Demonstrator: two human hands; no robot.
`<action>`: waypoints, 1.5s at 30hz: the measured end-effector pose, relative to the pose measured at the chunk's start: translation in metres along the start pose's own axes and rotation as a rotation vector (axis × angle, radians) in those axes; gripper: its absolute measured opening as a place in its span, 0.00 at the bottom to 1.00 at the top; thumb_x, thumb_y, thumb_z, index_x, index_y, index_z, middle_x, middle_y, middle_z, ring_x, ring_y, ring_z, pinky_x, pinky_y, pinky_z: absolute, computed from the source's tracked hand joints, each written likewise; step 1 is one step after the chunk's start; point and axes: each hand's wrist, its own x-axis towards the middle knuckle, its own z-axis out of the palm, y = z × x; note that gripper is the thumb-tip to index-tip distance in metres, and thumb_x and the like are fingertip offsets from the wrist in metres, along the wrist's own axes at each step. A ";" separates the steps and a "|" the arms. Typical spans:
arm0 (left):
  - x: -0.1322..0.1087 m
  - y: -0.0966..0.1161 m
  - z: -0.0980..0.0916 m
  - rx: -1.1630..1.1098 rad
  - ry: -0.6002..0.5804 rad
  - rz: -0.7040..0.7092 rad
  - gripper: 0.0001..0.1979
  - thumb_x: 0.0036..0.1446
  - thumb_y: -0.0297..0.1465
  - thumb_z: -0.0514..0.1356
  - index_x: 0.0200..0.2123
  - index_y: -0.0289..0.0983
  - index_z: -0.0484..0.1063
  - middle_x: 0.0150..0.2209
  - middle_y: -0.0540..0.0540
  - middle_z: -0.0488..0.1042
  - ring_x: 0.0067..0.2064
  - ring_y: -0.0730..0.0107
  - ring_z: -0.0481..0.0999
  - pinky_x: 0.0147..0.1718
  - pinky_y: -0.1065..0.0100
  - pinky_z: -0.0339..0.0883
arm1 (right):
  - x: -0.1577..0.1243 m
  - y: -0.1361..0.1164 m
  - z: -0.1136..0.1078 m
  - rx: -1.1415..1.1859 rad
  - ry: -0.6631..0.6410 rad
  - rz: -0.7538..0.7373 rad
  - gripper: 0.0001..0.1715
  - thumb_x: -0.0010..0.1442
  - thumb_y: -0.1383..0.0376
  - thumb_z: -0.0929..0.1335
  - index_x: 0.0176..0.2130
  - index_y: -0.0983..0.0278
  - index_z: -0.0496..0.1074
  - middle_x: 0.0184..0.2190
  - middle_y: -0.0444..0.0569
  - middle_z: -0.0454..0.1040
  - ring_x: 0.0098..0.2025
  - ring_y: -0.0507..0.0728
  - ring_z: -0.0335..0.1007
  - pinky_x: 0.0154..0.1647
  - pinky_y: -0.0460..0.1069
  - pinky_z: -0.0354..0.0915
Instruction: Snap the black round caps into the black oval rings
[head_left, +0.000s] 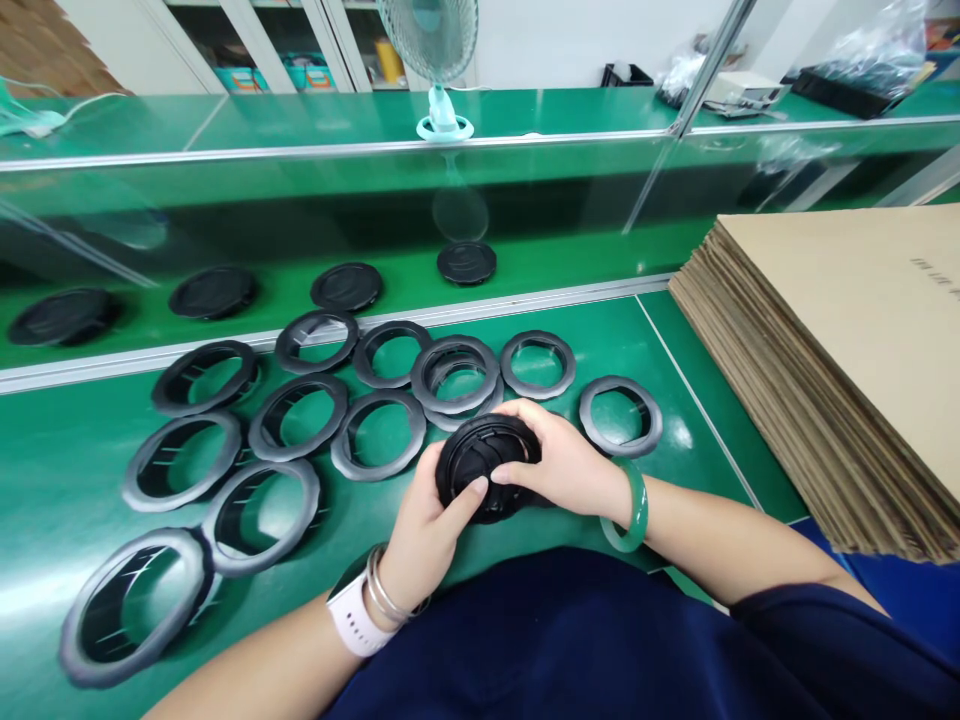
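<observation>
A round black plastic part [480,455] with a ribbed rim and a curved pattern on its face sits between my two hands, near my body. My left hand [429,515] grips its left side, thumb on the face. Around the far right edge curl the fingers of my right hand [566,460], its thumb also resting on the face. The underside is hidden. Just beyond my hands lie two stacked black rings [454,408]. Another ring [379,436] lies to the left, and one ring [622,447] to the right.
Several more rings [259,565] spread over the green table [45,450] at left. Behind a metal rail, black discs [467,262] stand in a row on a green strip. Flat cardboard [840,300] is piled at right. A fan [442,125] stands on the back shelf.
</observation>
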 end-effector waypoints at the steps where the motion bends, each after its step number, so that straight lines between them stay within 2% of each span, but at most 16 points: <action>1: -0.001 0.001 0.000 0.004 -0.009 -0.005 0.18 0.63 0.39 0.60 0.53 0.41 0.64 0.49 0.45 0.73 0.52 0.60 0.72 0.53 0.59 0.67 | -0.001 -0.002 0.001 -0.035 0.002 -0.003 0.33 0.51 0.77 0.77 0.53 0.61 0.69 0.48 0.46 0.74 0.50 0.61 0.71 0.55 0.57 0.66; 5: -0.005 0.004 0.000 0.037 -0.044 -0.004 0.16 0.64 0.38 0.59 0.52 0.41 0.64 0.48 0.46 0.73 0.50 0.62 0.72 0.52 0.60 0.67 | -0.005 -0.009 0.004 -0.130 0.014 -0.001 0.33 0.52 0.79 0.77 0.53 0.59 0.70 0.47 0.46 0.74 0.50 0.61 0.71 0.55 0.58 0.66; 12: -0.008 0.008 0.000 0.123 -0.005 0.011 0.14 0.64 0.38 0.58 0.50 0.40 0.64 0.44 0.45 0.74 0.45 0.61 0.74 0.47 0.59 0.69 | -0.008 -0.004 0.011 -0.175 0.062 -0.011 0.28 0.52 0.79 0.75 0.49 0.60 0.70 0.44 0.46 0.75 0.46 0.62 0.71 0.49 0.57 0.67; 14: -0.008 0.008 -0.003 0.142 -0.015 0.042 0.15 0.64 0.38 0.59 0.51 0.40 0.65 0.45 0.44 0.75 0.46 0.59 0.75 0.47 0.59 0.70 | -0.005 -0.002 0.007 -0.089 0.044 -0.006 0.25 0.52 0.77 0.75 0.47 0.60 0.70 0.43 0.46 0.75 0.46 0.62 0.71 0.48 0.57 0.67; 16: -0.006 0.008 -0.008 0.097 -0.061 0.114 0.18 0.66 0.39 0.56 0.56 0.41 0.63 0.50 0.42 0.75 0.51 0.56 0.75 0.51 0.57 0.69 | -0.001 0.000 -0.001 0.079 0.027 0.000 0.24 0.51 0.72 0.77 0.46 0.61 0.71 0.43 0.46 0.75 0.46 0.62 0.72 0.49 0.56 0.68; 19: 0.006 0.009 -0.015 0.091 -0.065 0.258 0.24 0.68 0.36 0.52 0.65 0.42 0.55 0.59 0.40 0.72 0.59 0.55 0.72 0.57 0.54 0.67 | 0.008 0.002 -0.022 0.415 0.139 0.028 0.27 0.48 0.65 0.80 0.46 0.62 0.71 0.45 0.48 0.75 0.49 0.63 0.72 0.52 0.56 0.69; 22: 0.026 0.008 -0.019 0.435 0.020 0.405 0.26 0.66 0.33 0.54 0.66 0.41 0.57 0.65 0.39 0.65 0.68 0.53 0.61 0.66 0.48 0.57 | 0.017 0.005 -0.041 0.684 0.268 0.087 0.29 0.48 0.61 0.81 0.46 0.63 0.72 0.48 0.51 0.75 0.51 0.64 0.71 0.54 0.56 0.70; 24: 0.037 0.005 -0.018 0.631 0.035 0.475 0.27 0.66 0.30 0.53 0.67 0.39 0.57 0.67 0.40 0.63 0.72 0.53 0.52 0.68 0.44 0.51 | 0.021 0.010 -0.049 0.780 0.278 0.117 0.28 0.50 0.59 0.81 0.46 0.64 0.74 0.48 0.53 0.75 0.52 0.65 0.71 0.55 0.56 0.70; 28: 0.046 -0.007 -0.012 0.731 0.053 0.510 0.26 0.65 0.26 0.49 0.66 0.39 0.61 0.62 0.39 0.69 0.69 0.53 0.60 0.67 0.41 0.53 | 0.028 0.022 -0.052 0.926 0.303 0.180 0.26 0.54 0.54 0.80 0.46 0.66 0.76 0.49 0.54 0.75 0.55 0.65 0.70 0.55 0.55 0.71; 32: 0.047 -0.015 -0.012 0.747 0.081 0.537 0.22 0.64 0.24 0.49 0.59 0.40 0.69 0.49 0.41 0.75 0.60 0.53 0.70 0.65 0.39 0.56 | 0.029 0.027 -0.049 0.956 0.275 0.212 0.27 0.57 0.52 0.77 0.48 0.66 0.75 0.46 0.54 0.76 0.54 0.66 0.71 0.52 0.58 0.74; 35: 0.045 -0.015 -0.018 0.652 0.111 0.566 0.21 0.63 0.23 0.49 0.52 0.43 0.74 0.42 0.44 0.74 0.56 0.55 0.72 0.66 0.38 0.55 | 0.028 0.026 -0.051 0.914 0.248 0.176 0.27 0.58 0.53 0.77 0.50 0.66 0.74 0.47 0.55 0.76 0.52 0.66 0.72 0.49 0.57 0.75; 38: 0.038 -0.011 -0.025 0.399 0.150 0.528 0.13 0.63 0.27 0.54 0.46 0.44 0.75 0.46 0.42 0.74 0.58 0.54 0.71 0.64 0.42 0.58 | 0.036 0.026 -0.063 0.809 0.258 0.117 0.24 0.59 0.54 0.76 0.49 0.65 0.74 0.49 0.56 0.75 0.51 0.65 0.73 0.46 0.55 0.75; 40: 0.032 -0.009 -0.025 0.157 0.144 0.431 0.06 0.62 0.32 0.59 0.41 0.42 0.75 0.49 0.41 0.74 0.58 0.52 0.71 0.61 0.47 0.64 | 0.052 0.027 -0.078 0.610 0.277 0.042 0.24 0.60 0.52 0.74 0.50 0.65 0.74 0.50 0.56 0.75 0.50 0.65 0.73 0.46 0.56 0.74; 41: 0.029 -0.009 -0.024 0.025 0.114 0.364 0.06 0.61 0.35 0.61 0.40 0.41 0.75 0.49 0.40 0.74 0.57 0.51 0.72 0.59 0.49 0.66 | 0.064 0.027 -0.088 0.454 0.300 -0.018 0.25 0.61 0.51 0.72 0.51 0.65 0.74 0.50 0.57 0.75 0.50 0.66 0.73 0.47 0.57 0.74; 43: 0.024 -0.011 -0.016 -0.252 0.022 0.214 0.13 0.56 0.40 0.66 0.42 0.40 0.75 0.49 0.39 0.75 0.55 0.50 0.74 0.57 0.51 0.68 | 0.094 0.028 -0.109 0.131 0.374 -0.151 0.28 0.61 0.50 0.70 0.54 0.64 0.73 0.52 0.56 0.74 0.53 0.66 0.71 0.54 0.61 0.70; 45: 0.024 -0.018 -0.005 -0.515 -0.073 0.073 0.22 0.49 0.43 0.71 0.44 0.39 0.75 0.47 0.39 0.78 0.53 0.49 0.76 0.56 0.50 0.68 | 0.126 0.031 -0.132 -0.102 0.451 -0.244 0.28 0.59 0.50 0.70 0.54 0.62 0.74 0.56 0.53 0.71 0.60 0.66 0.64 0.64 0.62 0.59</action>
